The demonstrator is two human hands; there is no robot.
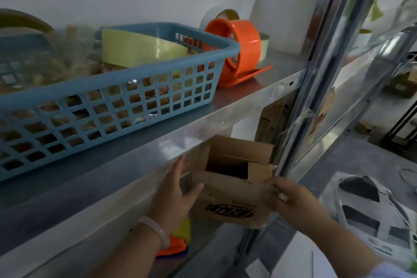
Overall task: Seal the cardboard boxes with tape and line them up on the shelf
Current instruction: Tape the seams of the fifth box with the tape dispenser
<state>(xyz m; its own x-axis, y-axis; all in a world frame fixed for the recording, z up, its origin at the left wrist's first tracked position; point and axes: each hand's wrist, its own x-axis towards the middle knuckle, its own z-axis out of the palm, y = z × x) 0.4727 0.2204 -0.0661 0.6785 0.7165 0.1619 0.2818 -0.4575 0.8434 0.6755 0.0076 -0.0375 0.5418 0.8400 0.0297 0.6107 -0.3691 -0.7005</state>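
The left hand (174,189) presses flat-fingered against the box (232,196); the right hand (293,198) grips its corner. Between them, its untaped flaps (239,151) could snag the shelf (158,142) edge above.

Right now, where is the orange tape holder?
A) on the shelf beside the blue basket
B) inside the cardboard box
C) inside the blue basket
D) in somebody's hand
A: the orange tape dispenser stands on the shelf, just beside the blue basket and outside it.
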